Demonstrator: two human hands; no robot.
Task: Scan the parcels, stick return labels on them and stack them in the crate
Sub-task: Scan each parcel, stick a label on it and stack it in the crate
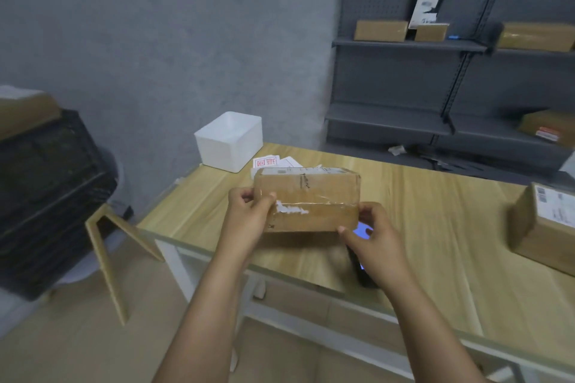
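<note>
A grey-walled room holds a wooden table (420,211) with metal shelving (404,45) behind it. Above the table's near edge, a cardboard parcel (308,199) is held up by both hands: the left hand (249,218) grips its left end with thumb on the taped face, the right hand (370,236) pinches its lower right corner. A scanner (362,267) lies on the table beneath the right hand. Return labels (267,162) sit beside a white bin (230,141). A black crate (46,196) stands left; another parcel (544,224) rests on the table's right side.
</note>
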